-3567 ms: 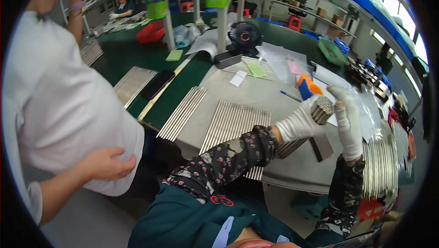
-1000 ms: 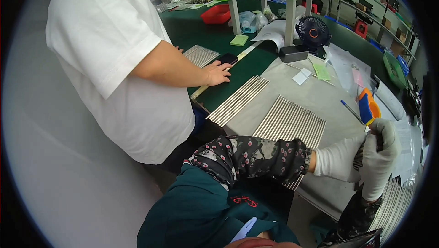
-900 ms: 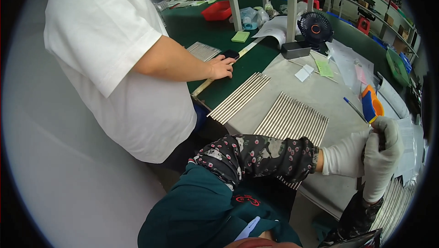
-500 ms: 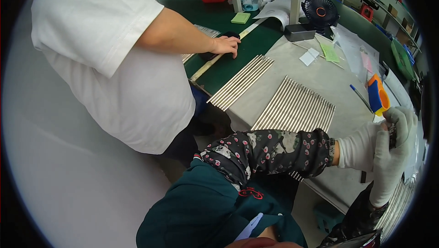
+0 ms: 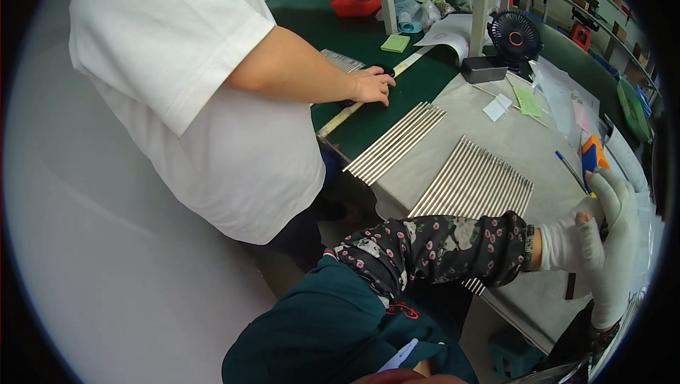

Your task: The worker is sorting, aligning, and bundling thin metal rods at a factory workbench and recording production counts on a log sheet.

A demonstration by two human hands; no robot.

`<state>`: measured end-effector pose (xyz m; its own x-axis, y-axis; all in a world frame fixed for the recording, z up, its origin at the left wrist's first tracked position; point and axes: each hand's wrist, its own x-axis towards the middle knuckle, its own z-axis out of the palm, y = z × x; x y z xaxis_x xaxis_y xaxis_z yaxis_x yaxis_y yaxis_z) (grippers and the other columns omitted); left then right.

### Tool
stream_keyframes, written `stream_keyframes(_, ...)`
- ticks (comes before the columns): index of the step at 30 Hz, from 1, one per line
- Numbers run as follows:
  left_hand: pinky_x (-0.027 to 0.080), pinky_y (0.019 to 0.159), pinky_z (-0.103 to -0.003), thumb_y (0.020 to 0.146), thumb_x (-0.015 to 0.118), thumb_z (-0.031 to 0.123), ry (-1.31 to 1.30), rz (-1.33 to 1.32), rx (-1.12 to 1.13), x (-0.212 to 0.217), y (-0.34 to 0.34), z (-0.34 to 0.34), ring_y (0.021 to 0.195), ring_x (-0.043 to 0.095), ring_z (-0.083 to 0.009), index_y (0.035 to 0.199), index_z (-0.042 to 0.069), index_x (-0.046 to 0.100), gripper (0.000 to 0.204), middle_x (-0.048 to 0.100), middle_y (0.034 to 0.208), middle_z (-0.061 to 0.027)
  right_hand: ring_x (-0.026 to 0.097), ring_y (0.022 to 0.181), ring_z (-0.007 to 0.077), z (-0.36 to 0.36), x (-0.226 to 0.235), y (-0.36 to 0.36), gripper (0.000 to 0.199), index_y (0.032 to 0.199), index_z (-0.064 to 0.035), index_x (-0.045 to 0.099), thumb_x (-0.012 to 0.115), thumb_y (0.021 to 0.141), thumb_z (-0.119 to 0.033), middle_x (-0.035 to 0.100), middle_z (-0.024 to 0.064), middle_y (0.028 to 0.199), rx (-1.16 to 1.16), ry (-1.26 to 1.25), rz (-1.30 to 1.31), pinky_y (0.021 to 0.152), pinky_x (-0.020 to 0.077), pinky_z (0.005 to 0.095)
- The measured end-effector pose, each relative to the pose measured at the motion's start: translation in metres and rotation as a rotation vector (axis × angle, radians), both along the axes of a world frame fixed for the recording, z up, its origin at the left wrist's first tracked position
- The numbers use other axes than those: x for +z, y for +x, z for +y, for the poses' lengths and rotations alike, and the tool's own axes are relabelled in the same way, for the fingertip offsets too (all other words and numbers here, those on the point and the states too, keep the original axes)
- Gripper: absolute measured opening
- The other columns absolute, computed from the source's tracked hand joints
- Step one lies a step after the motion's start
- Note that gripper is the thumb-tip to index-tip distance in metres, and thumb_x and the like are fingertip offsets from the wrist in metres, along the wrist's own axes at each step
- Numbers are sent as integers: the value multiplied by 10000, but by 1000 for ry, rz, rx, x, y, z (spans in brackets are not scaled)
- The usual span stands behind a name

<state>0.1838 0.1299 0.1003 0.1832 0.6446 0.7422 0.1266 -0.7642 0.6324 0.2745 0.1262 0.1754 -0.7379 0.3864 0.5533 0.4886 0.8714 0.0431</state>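
My left hand (image 5: 562, 246), in a white glove below a dark floral sleeve, reaches across to the right side of the table. Its fingers are hidden behind my right hand (image 5: 610, 260), also white-gloved, with bare tips on the thumb and a finger. The right hand's thumb and bent fingers stand apart, and nothing shows between them. Both hands overlap beside an orange-and-blue object (image 5: 593, 154) and a blue pen (image 5: 571, 171). A row of thin metal rods (image 5: 474, 178) lies on the grey cover near my left forearm, which hides part of it.
A co-worker in a white shirt stands at left, a hand (image 5: 372, 86) on a dark object by a long ruler-like strip (image 5: 340, 120). More metal rods (image 5: 397, 142) lie at the table edge. Farther back are a black fan (image 5: 515, 35), a dark box (image 5: 484, 69) and a red bin (image 5: 355, 2).
The view has shifted, so the table appears lower and farther right. My right hand's thumb and fingers have spread farther apart. The co-worker's hand stays by the strip.
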Motion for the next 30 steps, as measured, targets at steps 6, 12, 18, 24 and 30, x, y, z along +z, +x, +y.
stream_keyframes(6,380,761,-345,729,561,202,23,129,96,-7,3,-1,844,494,-181,849,84,491,183,528,825,-58,537,1018,310,2,20,-14,778,1061,25,568,592,663,-643,536,176,1085,-14,-445,-63,848,429,351)
stream_keyframes(12,413,663,-321,680,593,120,3,40,50,-7,5,6,720,519,-152,803,73,505,159,531,728,-25,606,814,269,36,36,-20,428,1018,36,589,586,790,-326,605,167,807,93,-763,-165,736,453,324)
stream_keyframes(18,458,643,-219,690,610,-14,-230,-341,-125,9,-24,-2,710,538,-61,1003,28,465,347,566,774,-7,589,696,334,73,14,-9,272,857,0,612,537,830,-260,604,200,774,-244,-320,162,618,456,376)
stream_keyframes(24,462,645,-210,699,602,-32,-301,-349,-131,9,-19,2,701,533,-49,971,36,460,314,555,760,5,530,1036,316,40,-53,82,695,1199,-59,497,655,672,-484,538,192,1138,-556,-325,-191,833,433,399)
stream_keyframes(30,484,637,-222,708,623,-12,-315,-354,-159,11,-19,2,711,561,-62,999,44,486,327,590,787,-1,444,1139,376,20,-132,114,703,1301,-117,427,656,706,-414,408,245,1280,-786,-418,-368,905,381,430)
